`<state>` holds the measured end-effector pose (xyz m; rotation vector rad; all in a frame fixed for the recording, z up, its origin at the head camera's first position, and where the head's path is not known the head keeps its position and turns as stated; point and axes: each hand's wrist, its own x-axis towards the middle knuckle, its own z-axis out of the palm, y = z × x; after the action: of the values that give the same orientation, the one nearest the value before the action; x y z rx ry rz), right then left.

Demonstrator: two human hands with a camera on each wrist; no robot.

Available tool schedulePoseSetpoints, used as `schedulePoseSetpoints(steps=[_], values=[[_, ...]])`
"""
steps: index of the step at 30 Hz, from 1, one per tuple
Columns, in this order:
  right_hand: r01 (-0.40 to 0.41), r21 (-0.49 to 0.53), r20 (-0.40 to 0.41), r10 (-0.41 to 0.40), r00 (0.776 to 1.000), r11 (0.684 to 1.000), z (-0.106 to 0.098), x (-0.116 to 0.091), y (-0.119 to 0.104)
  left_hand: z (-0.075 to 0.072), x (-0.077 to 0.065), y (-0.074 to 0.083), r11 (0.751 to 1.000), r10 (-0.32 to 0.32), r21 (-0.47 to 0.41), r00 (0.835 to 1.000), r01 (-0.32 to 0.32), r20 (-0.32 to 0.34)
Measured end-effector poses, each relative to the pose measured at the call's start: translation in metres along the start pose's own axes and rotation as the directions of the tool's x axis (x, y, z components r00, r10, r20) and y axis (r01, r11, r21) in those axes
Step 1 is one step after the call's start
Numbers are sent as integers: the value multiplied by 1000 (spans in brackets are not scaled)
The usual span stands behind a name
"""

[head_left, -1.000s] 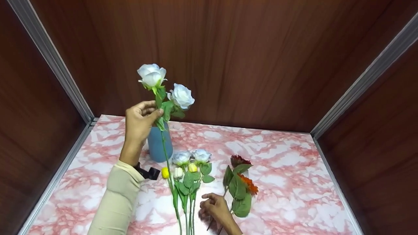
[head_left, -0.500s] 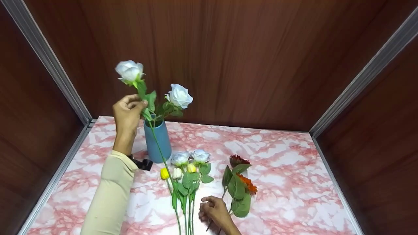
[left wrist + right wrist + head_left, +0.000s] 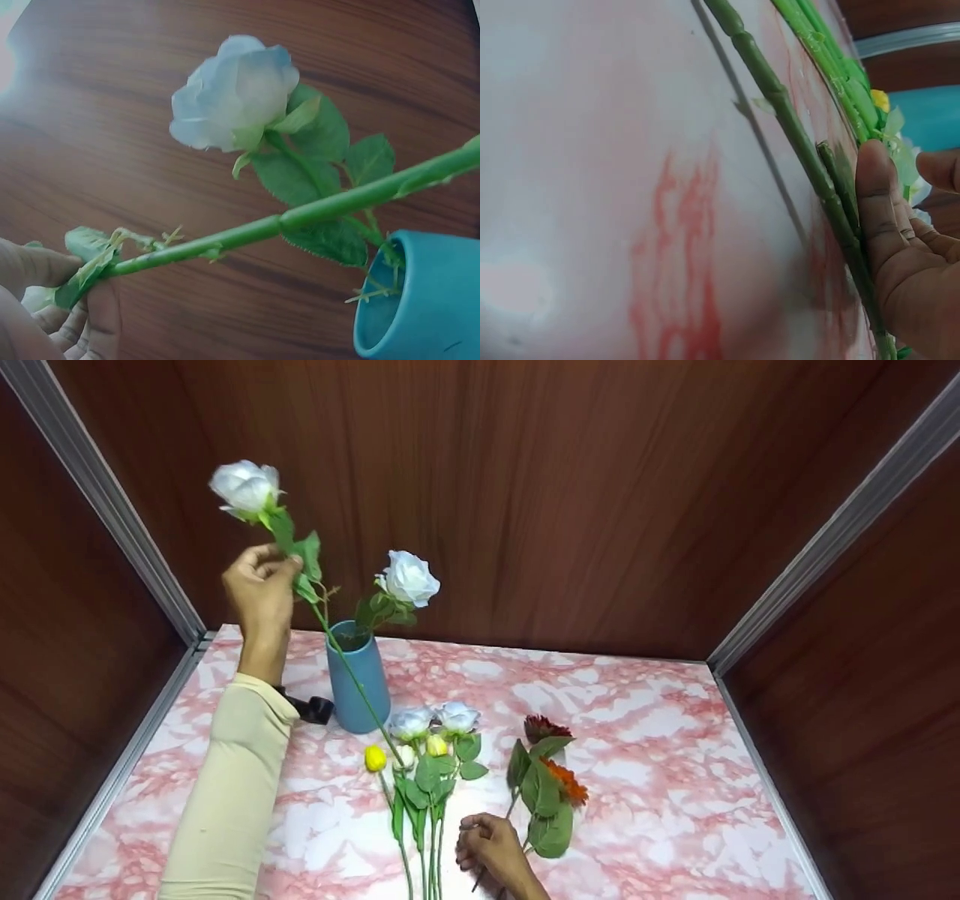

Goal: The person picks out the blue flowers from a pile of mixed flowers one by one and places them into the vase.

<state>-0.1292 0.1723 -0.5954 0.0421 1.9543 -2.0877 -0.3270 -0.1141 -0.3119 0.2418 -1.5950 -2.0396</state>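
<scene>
My left hand (image 3: 259, 585) pinches the leafy upper stem of a white rose (image 3: 246, 489), held up tilted at the left. Its long green stem (image 3: 247, 234) slants down across the front of a blue vase (image 3: 358, 690). Another white rose (image 3: 411, 579) stands in the vase, leaning right. Low on the table, my right hand (image 3: 496, 849) has loosely curled fingers and holds nothing. In the right wrist view that hand (image 3: 911, 255) is close beside dark green stems (image 3: 802, 150).
Two pale roses (image 3: 457, 718), yellow tulips (image 3: 375, 758) and a whitish tulip lie in front of the vase. Right of them lie a dark red flower (image 3: 546, 728) and an orange flower (image 3: 566, 782) with broad leaves. A brown wall (image 3: 562, 510) backs the marbled table (image 3: 645, 735).
My left hand has moved left and up with the white rose, away from the rose in the vase, uncovering the vase's mouth. The right hand has barely moved.
</scene>
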Motion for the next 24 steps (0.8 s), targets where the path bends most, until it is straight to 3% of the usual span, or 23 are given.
schedulePoseSetpoints(steps=[6, 14, 24], values=[[1, 1, -1, -1, 1000, 1000, 4, -8, -13, -6, 11, 11, 999, 43, -11, 996, -44, -84], [5, 5, -13, -5, 1000, 1000, 3, -9, -13, -4, 20, 18, 997, 75, 14, 992, -74, -98], [-12, 39, -34, 13, 999, 999, -3, -1, 10, -7, 37, 13, 999, 11, 43, 991, -6, -132]])
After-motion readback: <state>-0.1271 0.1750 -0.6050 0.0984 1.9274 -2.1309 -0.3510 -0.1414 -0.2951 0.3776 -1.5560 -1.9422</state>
